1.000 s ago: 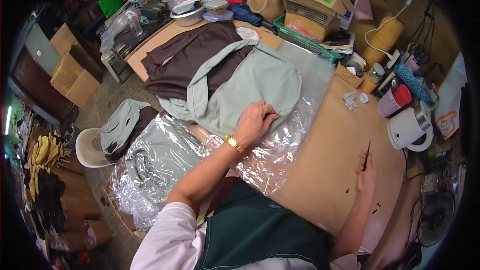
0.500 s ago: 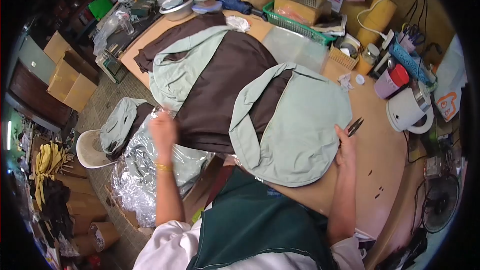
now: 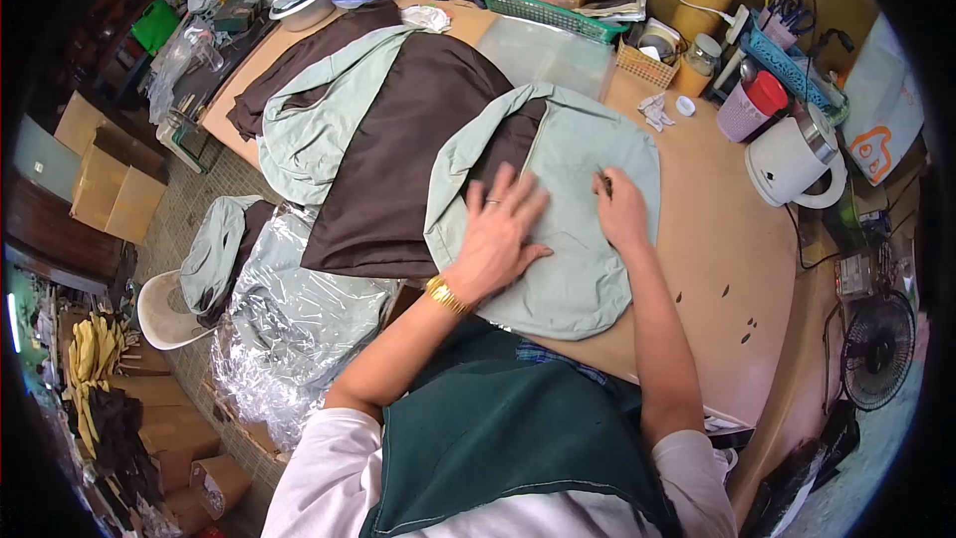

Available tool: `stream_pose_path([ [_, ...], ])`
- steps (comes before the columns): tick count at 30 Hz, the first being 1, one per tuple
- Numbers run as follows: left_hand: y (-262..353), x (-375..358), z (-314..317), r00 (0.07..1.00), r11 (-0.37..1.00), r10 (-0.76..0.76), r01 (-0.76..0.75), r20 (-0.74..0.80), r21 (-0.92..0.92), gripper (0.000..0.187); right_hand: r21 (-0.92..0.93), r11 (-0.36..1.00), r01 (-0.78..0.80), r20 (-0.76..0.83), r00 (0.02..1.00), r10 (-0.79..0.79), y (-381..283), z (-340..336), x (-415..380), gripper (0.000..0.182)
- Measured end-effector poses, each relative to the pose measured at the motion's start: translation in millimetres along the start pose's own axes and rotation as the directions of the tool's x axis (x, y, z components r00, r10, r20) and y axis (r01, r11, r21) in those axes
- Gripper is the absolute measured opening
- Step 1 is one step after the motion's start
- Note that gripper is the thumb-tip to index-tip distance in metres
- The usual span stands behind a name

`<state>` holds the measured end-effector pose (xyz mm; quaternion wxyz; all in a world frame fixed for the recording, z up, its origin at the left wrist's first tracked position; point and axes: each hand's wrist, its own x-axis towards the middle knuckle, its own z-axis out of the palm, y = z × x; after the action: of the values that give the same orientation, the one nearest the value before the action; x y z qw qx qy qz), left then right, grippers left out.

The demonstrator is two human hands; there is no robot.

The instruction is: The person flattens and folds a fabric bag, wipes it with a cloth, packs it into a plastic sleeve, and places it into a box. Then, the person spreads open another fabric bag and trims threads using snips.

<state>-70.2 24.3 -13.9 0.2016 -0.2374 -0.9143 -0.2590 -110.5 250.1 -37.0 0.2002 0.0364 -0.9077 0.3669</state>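
Observation:
A pale green and dark brown fabric piece (image 3: 588,269) lies on the tan table (image 3: 727,239). My left hand (image 3: 496,234) is spread over the pale green part, fingers apart, slightly blurred. To its right, my right hand (image 3: 622,207) is closed around small dark snips (image 3: 605,182) above the same part. Dark brown cloth (image 3: 398,159) extends to the left, and another pale green section (image 3: 324,115) lies at its far end.
Clear plastic wrapping (image 3: 289,329) sits at the table's left edge near a white chair (image 3: 164,314). Along the back and right stand a green basket (image 3: 548,15), a pink cup (image 3: 745,115), a white kettle (image 3: 792,159) and a black fan (image 3: 878,354).
My left hand has moved right onto the pale green cloth and spread open. My right hand has moved from the cloth's right edge inward and up, with the snips. The view has shifted.

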Motion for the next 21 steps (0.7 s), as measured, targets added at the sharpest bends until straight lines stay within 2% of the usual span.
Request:
stream_pose_path([
  [1,-15,0,25,0.993,0.991,0.095,-0.088,0.067,-0.098,0.05,-0.181,0.982,0.056,-0.005,0.998,-0.058,10,5,-3,0.006],
  [2,-22,0,37,0.973,0.966,0.195,-0.168,0.127,-0.198,0.031,-0.148,0.987,0.062,-0.023,0.998,-0.066,14,4,-4,0.004],
  [3,-18,2,25,0.97,0.965,0.201,-0.172,0.134,-0.198,0.031,-0.145,0.988,0.053,-0.028,0.998,-0.058,15,4,-3,0.004],
  [5,-7,3,-15,0.99,0.944,0.017,0.031,0.143,-0.328,0.014,0.105,0.992,-0.069,0.028,0.997,0.067,17,0,-5,0.004],
  [6,-12,-4,-23,0.998,0.928,0.01,0.016,0.066,-0.372,0.014,0.104,0.992,-0.073,0.024,0.997,0.071,18,-1,-4,0.004],
  [7,-14,-13,-38,0.987,0.912,-0.155,0.162,0.048,-0.377,0.014,0.108,0.993,-0.038,0.031,0.999,0.035,18,1,-4,0.004],
  [8,-25,-19,-63,0.965,0.941,-0.263,0.255,-0.007,-0.221,0.012,0.114,0.993,-0.009,0.041,0.999,0.004,18,3,-7,0.004],
  [9,-51,-30,-78,0.918,0.934,-0.345,0.314,-0.197,-0.172,0.015,0.117,0.993,-0.023,0.045,0.999,0.017,18,4,-8,0.004],
  [11,-136,-81,-129,0.713,0.759,-0.649,0.629,-0.266,-0.164,0.033,0.118,0.993,-0.021,0.064,0.998,0.013,16,3,-6,0.004],
  [12,-169,-97,-159,0.599,0.647,-0.755,0.745,-0.266,-0.161,0.033,0.121,0.992,-0.028,0.067,0.998,0.02,15,2,-7,0.004],
  [13,-189,-119,-173,0.827,0.627,-0.228,0.528,-0.513,0.573,0.033,0.119,0.992,-0.048,0.082,0.996,0.039,13,2,-6,0.004],
  [14,-160,-108,-188,0.826,0.444,-0.135,0.544,-0.547,0.712,0.031,0.116,0.991,-0.069,0.098,0.993,0.057,11,2,-5,0.005],
  [15,-137,-95,-192,0.829,0.443,-0.135,0.541,-0.543,0.715,0.031,0.117,0.99,-0.073,0.099,0.993,0.062,10,3,-4,0.005],
  [17,-101,-76,-181,0.838,0.791,-0.054,0.368,-0.543,0.489,0.029,0.083,0.994,-0.076,0.083,0.994,0.069,9,4,-5,0.006],
  [18,-94,-71,-164,0.888,0.929,-0.157,0.281,-0.432,0.24,0.031,0.077,0.994,-0.082,0.081,0.994,0.076,9,4,-4,0.006],
  [20,-36,-35,-114,0.974,0.992,-0.096,0.077,-0.205,-0.102,0.024,0.089,0.992,-0.091,0.075,0.994,0.084,9,3,-5,0.007],
  [21,-9,-23,-90,0.995,0.993,-0.043,0.033,-0.086,-0.115,0.023,0.081,0.992,-0.095,0.07,0.994,0.089,10,4,-6,0.007],
])
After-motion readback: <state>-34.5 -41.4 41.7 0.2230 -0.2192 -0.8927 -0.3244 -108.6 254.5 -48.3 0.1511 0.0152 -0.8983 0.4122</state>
